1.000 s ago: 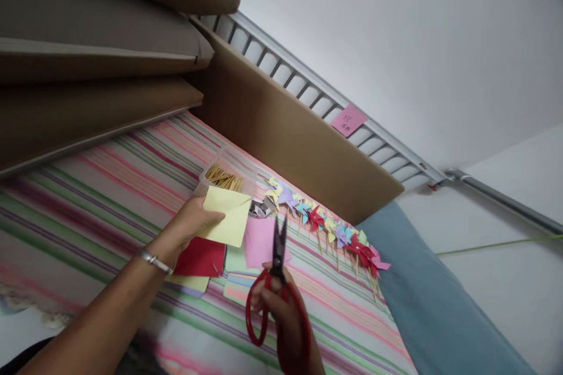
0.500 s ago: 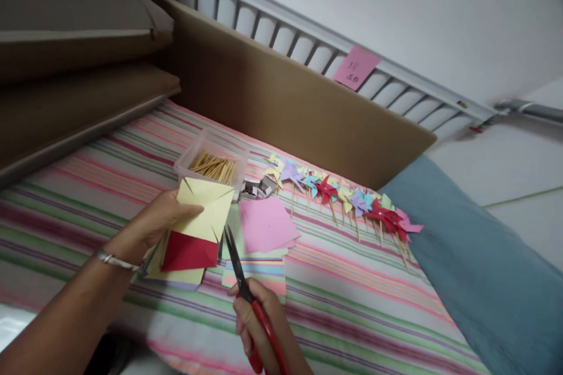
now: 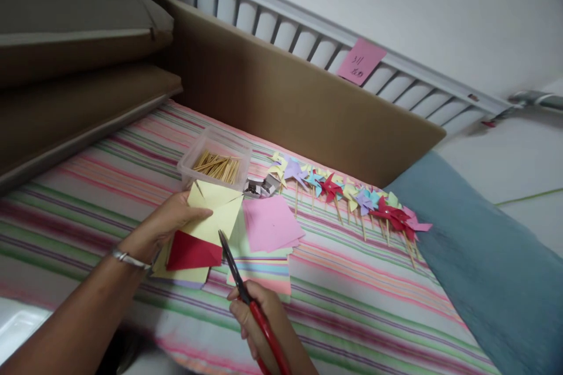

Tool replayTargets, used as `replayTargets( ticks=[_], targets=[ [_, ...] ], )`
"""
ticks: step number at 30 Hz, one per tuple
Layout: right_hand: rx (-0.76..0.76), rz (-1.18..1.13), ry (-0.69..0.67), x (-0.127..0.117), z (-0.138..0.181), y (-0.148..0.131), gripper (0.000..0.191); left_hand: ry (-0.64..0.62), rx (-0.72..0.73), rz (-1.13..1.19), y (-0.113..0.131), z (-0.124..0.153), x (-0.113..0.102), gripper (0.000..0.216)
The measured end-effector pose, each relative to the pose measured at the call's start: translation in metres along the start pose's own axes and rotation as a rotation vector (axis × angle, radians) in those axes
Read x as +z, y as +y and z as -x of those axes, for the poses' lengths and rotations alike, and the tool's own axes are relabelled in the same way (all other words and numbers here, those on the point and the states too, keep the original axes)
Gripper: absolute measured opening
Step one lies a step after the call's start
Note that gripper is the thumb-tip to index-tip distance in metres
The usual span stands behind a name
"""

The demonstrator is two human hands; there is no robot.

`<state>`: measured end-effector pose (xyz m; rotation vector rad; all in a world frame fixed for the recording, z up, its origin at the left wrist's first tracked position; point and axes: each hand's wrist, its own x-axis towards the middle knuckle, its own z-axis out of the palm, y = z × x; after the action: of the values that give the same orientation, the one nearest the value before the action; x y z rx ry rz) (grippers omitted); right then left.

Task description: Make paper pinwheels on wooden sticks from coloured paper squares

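My left hand [image 3: 178, 214] pinches a pale yellow paper square [image 3: 217, 209] by its left side, thumb on top. Slits run in from the square's upper corners. In my right hand [image 3: 259, 310] is a pair of red-handled scissors [image 3: 237, 278], its dark blades closed or nearly so, with the tips at the lower edge of the yellow paper. Below the held square lie a red paper piece [image 3: 193, 252] and more yellow sheets [image 3: 185, 275]. A stack of pink paper squares [image 3: 270, 222] rests to the right, over a fan of multicoloured sheets [image 3: 261, 272].
A clear plastic box [image 3: 193, 158] of wooden sticks [image 3: 220, 167] stands behind the paper. Beside it sits a small open box [image 3: 264, 186] with dark bits. Finished paper pinwheels [image 3: 329, 187] line the back right. A cardboard panel [image 3: 281, 94] borders the striped cloth [image 3: 352, 281].
The yellow square has turned slightly and shifted right in my left hand. The scissors' tips have moved left and now overlap the paper's lower edge. The camera view has shifted slightly.
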<state>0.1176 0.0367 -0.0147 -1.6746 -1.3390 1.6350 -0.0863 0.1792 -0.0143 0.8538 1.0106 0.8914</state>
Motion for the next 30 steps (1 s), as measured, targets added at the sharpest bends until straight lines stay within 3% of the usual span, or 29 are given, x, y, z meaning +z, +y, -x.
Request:
replayTargets(
  ticks=[17, 30],
  targets=[
    [0.036, 0.065, 0.068, -0.001, -0.011, 0.010, 0.020, -0.004, -0.012, -0.074, 0.002, -0.002, -0.003, 0.056],
    [-0.068, 0.075, 0.091, -0.004, 0.001, 0.008, 0.016, -0.088, -0.014, -0.046, -0.005, -0.006, 0.008, 0.048]
  ],
)
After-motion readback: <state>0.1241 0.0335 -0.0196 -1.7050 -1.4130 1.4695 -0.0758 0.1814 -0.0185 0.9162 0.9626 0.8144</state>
